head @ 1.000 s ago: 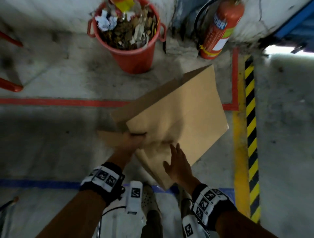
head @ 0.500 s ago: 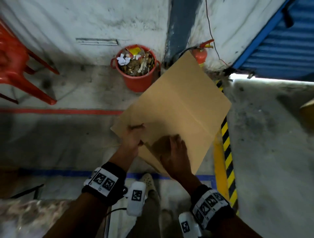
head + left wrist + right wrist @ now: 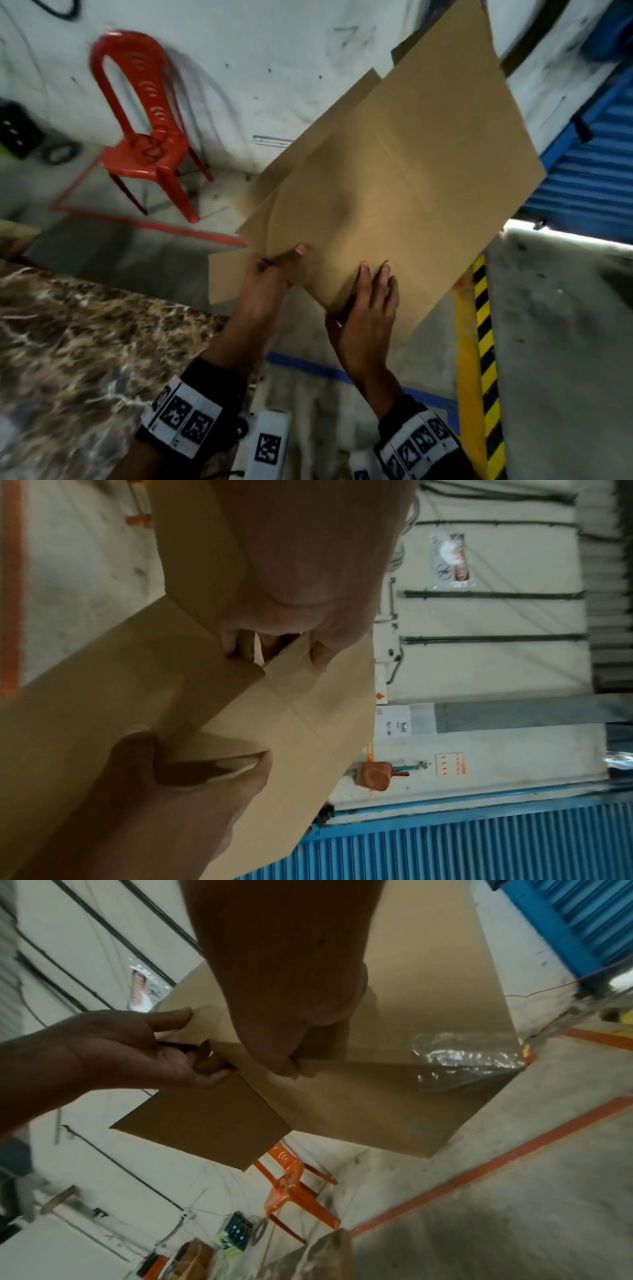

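A right hand [image 3: 284,993], entering from 12 o'clock, grips the edge of a flattened cardboard box [image 3: 394,1096]; a left hand [image 3: 137,1053] from 9 o'clock pinches the same edge, and one flap [image 3: 205,1129] hangs toward 7 o'clock. Clear tape [image 3: 469,1056] glints at 3 o'clock on the box. An orange chair [image 3: 294,1185] stands at 6 o'clock.

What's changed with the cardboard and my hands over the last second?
The cardboard box has been lifted and tilted up, its far end now up in front of the wall rather than low over the floor. The right hand, which lay flat on it, now pinches its near corner, thumb beneath. The left hand grips the near flap as before; both hands stay at its near end.
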`<state>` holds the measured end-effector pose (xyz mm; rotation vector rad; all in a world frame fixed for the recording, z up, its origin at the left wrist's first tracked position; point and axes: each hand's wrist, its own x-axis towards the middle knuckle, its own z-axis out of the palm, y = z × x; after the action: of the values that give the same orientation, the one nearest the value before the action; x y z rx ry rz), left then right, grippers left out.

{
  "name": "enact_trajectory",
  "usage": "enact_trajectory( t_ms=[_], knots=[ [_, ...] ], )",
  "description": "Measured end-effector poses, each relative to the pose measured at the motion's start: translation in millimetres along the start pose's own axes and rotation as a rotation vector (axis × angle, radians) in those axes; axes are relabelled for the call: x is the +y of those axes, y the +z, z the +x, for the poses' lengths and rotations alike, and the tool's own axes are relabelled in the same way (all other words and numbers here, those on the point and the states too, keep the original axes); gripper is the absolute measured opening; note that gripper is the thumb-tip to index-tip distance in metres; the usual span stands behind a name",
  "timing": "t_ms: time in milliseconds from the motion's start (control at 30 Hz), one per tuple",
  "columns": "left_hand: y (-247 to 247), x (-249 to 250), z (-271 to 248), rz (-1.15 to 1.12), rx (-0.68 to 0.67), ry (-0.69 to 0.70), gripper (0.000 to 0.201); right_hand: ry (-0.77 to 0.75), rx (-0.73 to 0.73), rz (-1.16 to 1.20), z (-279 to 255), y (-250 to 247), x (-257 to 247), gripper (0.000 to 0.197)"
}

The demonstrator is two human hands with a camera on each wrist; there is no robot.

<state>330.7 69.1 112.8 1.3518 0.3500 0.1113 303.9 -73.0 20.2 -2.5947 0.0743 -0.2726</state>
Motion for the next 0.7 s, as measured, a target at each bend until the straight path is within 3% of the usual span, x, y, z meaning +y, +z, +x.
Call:
enact_trajectory(
  t_ms=[133,333,433,600,700],
  knots=[
    [-50,33,-34,-0.005,0.05,0.107,0.023,-0.096,0.08,0.042,-21,0,-52,0.105],
    [-145,66,-86,-0.11,0.182,0.194,0.016,-0.23,0.151,0.076,-71,19,-134,0.119],
    [-204,74,-115,-0.118,0.231,0.202,0.017,-0.306,0.148,0.159,-114,22,-177,0.105],
    [-300,88,-185,-0.125,0.141,0.272,0.014,-0.329,0.064,0.119,-207,27,-247,0.101],
    [-353,101,-229,-0.072,0.178,0.322,0.013,-0.33,0.045,0.119,-266,28,-285,0.102]
  ],
)
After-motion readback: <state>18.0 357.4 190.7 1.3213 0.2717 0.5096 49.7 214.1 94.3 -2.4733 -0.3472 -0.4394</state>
